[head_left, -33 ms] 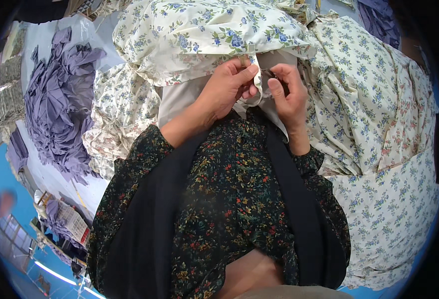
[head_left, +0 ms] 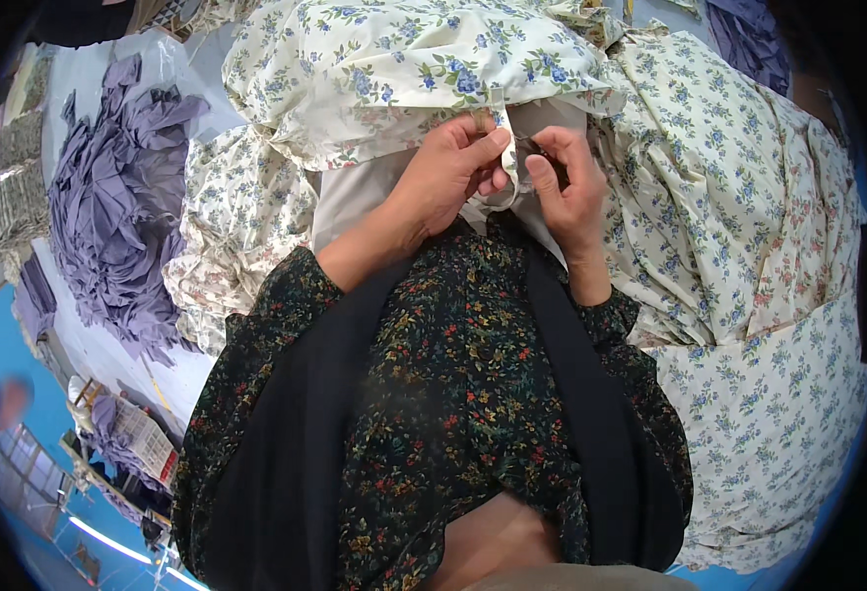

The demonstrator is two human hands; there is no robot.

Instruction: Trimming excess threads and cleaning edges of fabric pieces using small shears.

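Note:
My left hand [head_left: 440, 175] pinches a narrow white fabric strip [head_left: 509, 169] between thumb and fingertips. The strip hangs from the edge of a white cloth with blue flowers [head_left: 394, 59] and curls into a loop below my fingers. Just right of the strip is my right hand [head_left: 576, 192], its fingers curled and the thumb bent toward them. A thin dark thing shows at its fingertips, too small to name. Under both hands lies a pale grey-white surface [head_left: 340, 202].
Crumpled purple cloth [head_left: 113, 212] lies on the table at left, next to more bunched floral cloth [head_left: 246, 197]. A large heap of blue-flowered cloth [head_left: 709, 177] fills the right side and drapes downward. Folded grey-green bundles [head_left: 15, 182] are stacked at far left.

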